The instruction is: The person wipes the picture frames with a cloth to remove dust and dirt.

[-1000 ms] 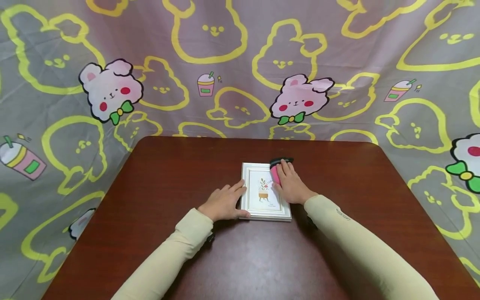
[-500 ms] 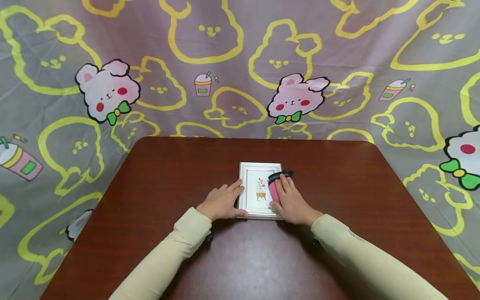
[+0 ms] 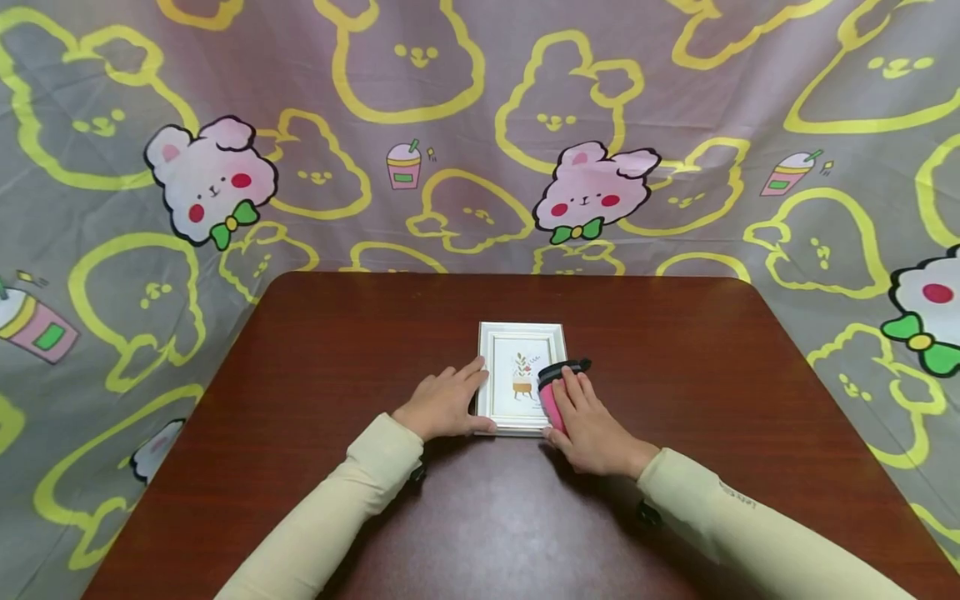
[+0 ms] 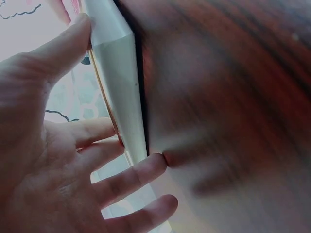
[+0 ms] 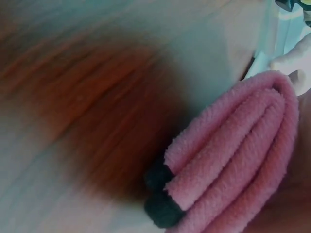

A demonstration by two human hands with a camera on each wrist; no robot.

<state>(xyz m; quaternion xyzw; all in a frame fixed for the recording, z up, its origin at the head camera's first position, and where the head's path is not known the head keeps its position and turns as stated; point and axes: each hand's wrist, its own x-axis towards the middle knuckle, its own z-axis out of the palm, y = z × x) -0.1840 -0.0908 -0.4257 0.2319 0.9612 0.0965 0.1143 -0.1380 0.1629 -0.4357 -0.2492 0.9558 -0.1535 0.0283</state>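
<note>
A white picture frame (image 3: 510,422) with a drawing of a potted plant lies face up on the table. My left hand (image 3: 444,404) touches its left side with spread fingers, the thumb at the near left corner. In the left wrist view, those fingers (image 4: 133,182) extend along the frame's edge (image 4: 119,82). My right hand (image 3: 596,429) holds a folded pink cloth (image 3: 552,402) with black trim against the frame's lower right part, fingers on top and thumb at its near side. The cloth's stacked plush folds (image 5: 238,150) fill much of the right wrist view.
The dark reddish-brown table (image 3: 360,333) has rounded far corners. A patterned curtain (image 3: 465,100) with cartoon rabbits and drink cups hangs behind it and at both sides.
My right hand has moved the cloth from the frame's upper right down toward me, to its lower right. My left hand has stayed at the frame's left side.
</note>
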